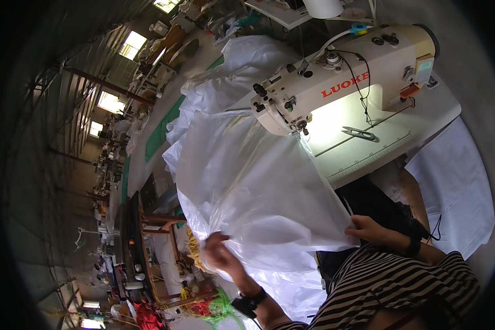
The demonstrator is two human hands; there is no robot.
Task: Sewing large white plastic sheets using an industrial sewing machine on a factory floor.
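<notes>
Glossy white film-like sheet point(258, 181): spread below needle end of cream metal sewing machine point(393, 58) | Bare right hand point(367, 230): closed, pinching sheet's edge | Bare left hand point(218, 253): blurred at sheet's left side, grip cannot be told | Handling, judged: edge best kept taut, folds smoothed, no tugging | Writing: red lettering point(345, 85) on machine; ruled scale point(374, 152) along bed

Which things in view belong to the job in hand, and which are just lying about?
Apparently in the job:
- sheet, edge in the right hand
- sewing machine, sheet at its head

Probably lying about:
- snips, unheld
- green strands
- red heap
</notes>
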